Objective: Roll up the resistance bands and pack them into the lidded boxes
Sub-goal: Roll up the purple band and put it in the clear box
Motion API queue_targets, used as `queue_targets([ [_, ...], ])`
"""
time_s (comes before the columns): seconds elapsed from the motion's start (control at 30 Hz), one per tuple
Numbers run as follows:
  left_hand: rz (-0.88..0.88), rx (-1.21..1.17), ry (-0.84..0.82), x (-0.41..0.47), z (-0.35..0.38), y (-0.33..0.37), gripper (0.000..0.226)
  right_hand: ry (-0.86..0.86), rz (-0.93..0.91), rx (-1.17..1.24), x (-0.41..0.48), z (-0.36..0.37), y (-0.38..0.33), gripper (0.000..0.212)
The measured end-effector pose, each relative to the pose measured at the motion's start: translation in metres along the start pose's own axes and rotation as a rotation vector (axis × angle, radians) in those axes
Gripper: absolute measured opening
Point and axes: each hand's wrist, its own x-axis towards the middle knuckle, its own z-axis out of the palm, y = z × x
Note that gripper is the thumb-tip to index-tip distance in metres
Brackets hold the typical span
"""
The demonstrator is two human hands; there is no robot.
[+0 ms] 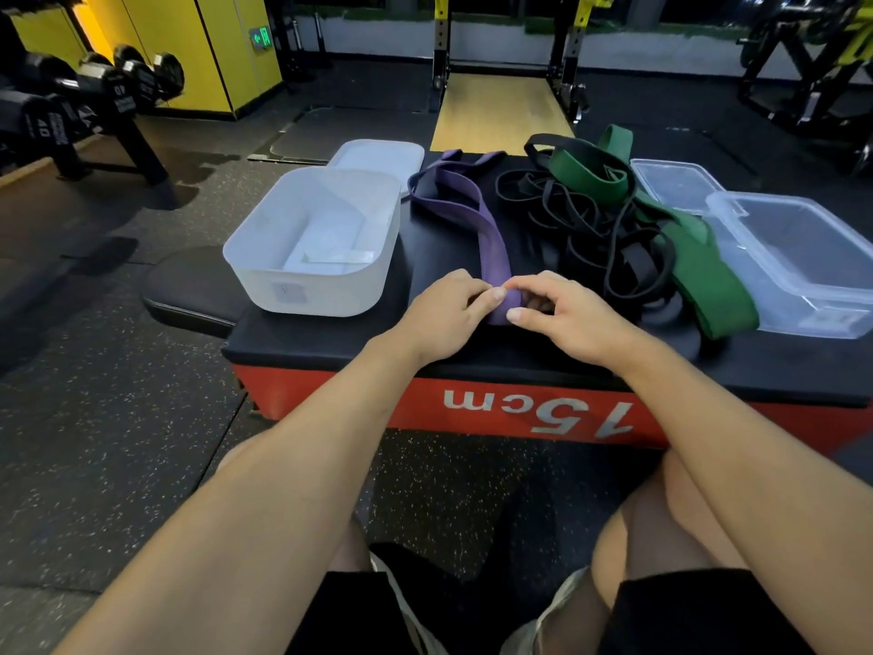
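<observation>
Purple band (477, 215): lies flat on the platform; its long axis runs from the hands straight away from the person, and the far loop bends slightly to the left. The free length lies wholly beyond the hands, so the roll should, by judgement, advance forward along that axis. Left hand (439, 319) and right hand (567, 319): they meet at the near end of the band, one on each side; fingers and thumbs are curled and pinch the rolled end (508, 307); neither hand is nearer than the other. The roll is small; most of the band is not yet wound.

Room: a gym with speckled rubber flooring; a dumbbell rack (71, 101) stands at far left and a yellow-and-black squat rack (500, 40) straight ahead. Platform (330, 342): black padded top over a red side marked "15cm". White box (302, 276): open, on the left part of the top, just beside the left hand; its lid (378, 158) lies behind it. Clear box (803, 319): open, at the right edge; its clear lid (675, 182) lies behind it. Between band and clear box: a green band (699, 271) and a tangle of black bands (567, 215), all unrolled.
</observation>
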Motion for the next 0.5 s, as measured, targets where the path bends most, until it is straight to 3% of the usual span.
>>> queue_targets([
  [0.13,-0.017,-0.068,0.037,0.004,0.0,0.0,0.03,-0.038,0.055,-0.005,0.006,-0.006,-0.005,0.035],
  [0.3,-0.016,-0.226,0.021,-0.003,-0.005,-0.006,0.046,-0.034,0.084,0.025,0.015,-0.004,-0.006,0.032],
  [0.5,-0.003,-0.225,0.01,-0.001,-0.007,-0.004,0.045,0.178,0.027,0.092,0.009,0.007,0.003,0.019],
])
